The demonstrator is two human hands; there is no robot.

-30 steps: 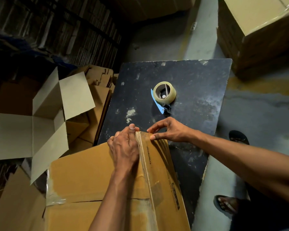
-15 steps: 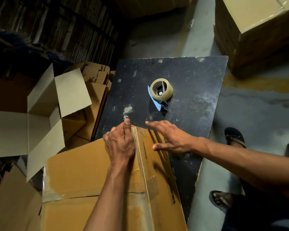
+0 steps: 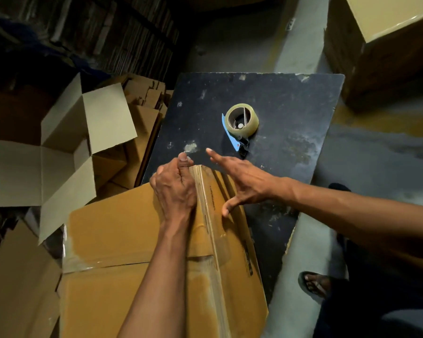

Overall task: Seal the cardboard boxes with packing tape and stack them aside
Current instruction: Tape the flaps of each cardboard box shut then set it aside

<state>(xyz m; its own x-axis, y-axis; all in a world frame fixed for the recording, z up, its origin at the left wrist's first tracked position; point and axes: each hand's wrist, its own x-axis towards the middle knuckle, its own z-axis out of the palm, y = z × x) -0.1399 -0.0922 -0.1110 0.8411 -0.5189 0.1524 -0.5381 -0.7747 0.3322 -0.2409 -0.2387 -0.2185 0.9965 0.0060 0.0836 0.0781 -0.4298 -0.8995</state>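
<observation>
At six o'clock lay our cardboard box (image 3: 122, 240); our left hand (image 3: 175, 189) gripped its taped edge, while our right hand (image 3: 242, 176) had lifted, fingers spread, toward the tape dispenser (image 3: 241, 125) at twelve.

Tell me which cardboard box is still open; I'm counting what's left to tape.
The open cardboard box at left, flaps spread wide, interior showing. The box under both hands and the stacked box at upper right have closed tops.
</observation>
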